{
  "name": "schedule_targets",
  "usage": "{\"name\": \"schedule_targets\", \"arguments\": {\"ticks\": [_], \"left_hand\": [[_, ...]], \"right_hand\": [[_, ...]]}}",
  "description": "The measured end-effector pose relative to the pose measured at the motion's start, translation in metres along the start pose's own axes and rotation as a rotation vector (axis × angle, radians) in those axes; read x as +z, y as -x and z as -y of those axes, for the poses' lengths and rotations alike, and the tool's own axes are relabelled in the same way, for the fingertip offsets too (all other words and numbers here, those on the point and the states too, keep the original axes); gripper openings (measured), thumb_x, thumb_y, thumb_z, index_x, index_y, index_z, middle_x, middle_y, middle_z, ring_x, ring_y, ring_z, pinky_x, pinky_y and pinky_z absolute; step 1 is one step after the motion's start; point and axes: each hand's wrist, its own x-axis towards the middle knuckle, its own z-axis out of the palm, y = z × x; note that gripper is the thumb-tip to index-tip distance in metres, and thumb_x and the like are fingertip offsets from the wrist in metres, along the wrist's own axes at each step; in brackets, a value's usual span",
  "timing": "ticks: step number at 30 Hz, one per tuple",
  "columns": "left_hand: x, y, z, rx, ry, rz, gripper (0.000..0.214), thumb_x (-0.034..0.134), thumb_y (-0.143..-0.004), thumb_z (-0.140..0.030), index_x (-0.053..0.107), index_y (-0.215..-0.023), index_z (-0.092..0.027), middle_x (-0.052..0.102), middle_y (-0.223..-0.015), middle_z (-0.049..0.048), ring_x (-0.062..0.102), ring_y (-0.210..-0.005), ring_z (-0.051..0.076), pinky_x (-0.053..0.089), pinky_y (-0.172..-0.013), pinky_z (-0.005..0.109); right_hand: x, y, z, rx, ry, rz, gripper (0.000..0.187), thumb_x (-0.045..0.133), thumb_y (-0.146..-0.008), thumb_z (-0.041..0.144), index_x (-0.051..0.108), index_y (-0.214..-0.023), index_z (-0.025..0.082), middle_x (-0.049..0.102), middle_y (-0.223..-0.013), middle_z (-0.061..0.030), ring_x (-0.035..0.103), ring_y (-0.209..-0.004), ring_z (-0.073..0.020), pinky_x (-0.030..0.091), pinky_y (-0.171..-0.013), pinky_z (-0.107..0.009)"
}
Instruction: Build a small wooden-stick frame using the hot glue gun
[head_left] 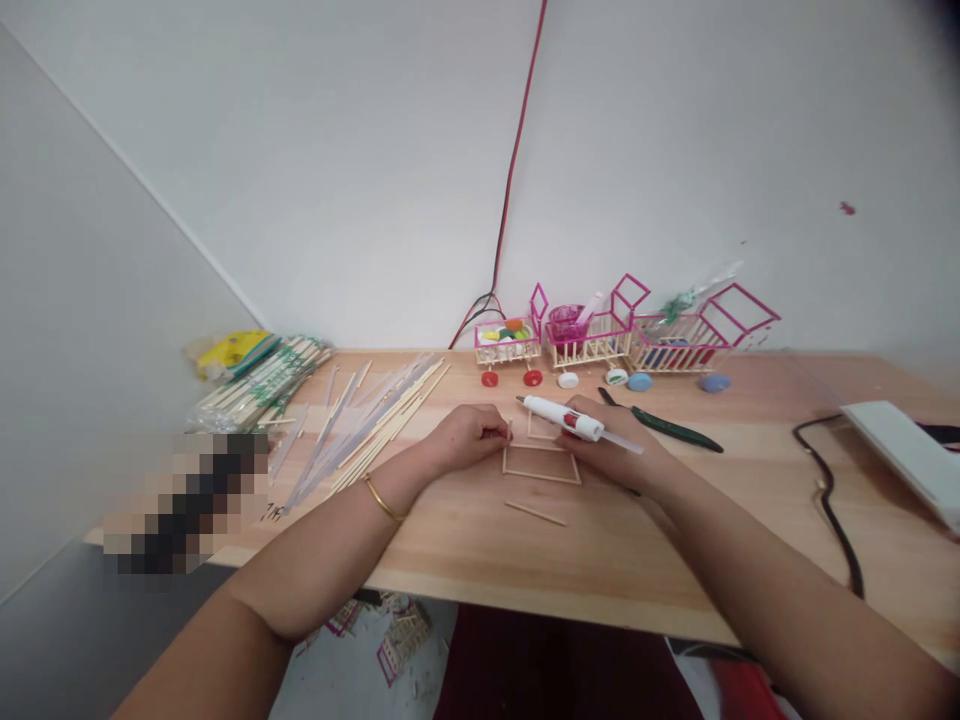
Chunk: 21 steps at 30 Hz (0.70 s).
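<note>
My left hand (469,435) rests on the wooden table (615,560) with fingers pinched on a thin wooden stick standing at the left corner of a small stick frame (541,464). My right hand (611,445) is closed round a white glue gun (564,417), whose nozzle points left toward that corner. A loose short stick (535,513) lies just in front of the frame. A gold bangle (382,500) sits on my left wrist.
Long sticks (367,425) and packed stick bundles (259,385) lie at the left. Small stick carts with pink frames (622,335) line the back wall. Dark pliers (667,427) lie behind my right hand. A black cable (829,500) and a white board (904,450) are at the right.
</note>
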Motion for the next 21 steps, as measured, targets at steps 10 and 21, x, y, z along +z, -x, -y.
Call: {"name": "schedule_targets", "arguments": {"ticks": [10, 21], "left_hand": [[0.0010, 0.0007, -0.0001, 0.011, 0.001, -0.007, 0.011, 0.054, -0.079, -0.019, 0.064, -0.075, -0.015, 0.062, -0.073, 0.0021, 0.054, -0.071, 0.011, 0.040, -0.068, 0.021], [0.0012, 0.0017, 0.0001, -0.001, 0.020, -0.028, 0.009, 0.055, -0.077, -0.016, 0.064, -0.073, -0.014, 0.062, -0.073, 0.0026, 0.054, -0.071, 0.011, 0.040, -0.067, 0.021]], "right_hand": [[-0.0013, 0.0008, 0.0007, 0.034, -0.025, -0.023, 0.009, 0.052, -0.072, 0.027, 0.044, -0.071, 0.023, 0.055, -0.068, 0.0007, 0.053, -0.065, -0.0159, 0.034, -0.057, -0.023], [-0.0038, 0.0011, -0.0016, 0.060, -0.027, -0.052, 0.011, 0.053, -0.071, 0.027, 0.043, -0.072, 0.023, 0.056, -0.066, 0.0008, 0.052, -0.062, -0.0155, 0.033, -0.054, -0.023]]}}
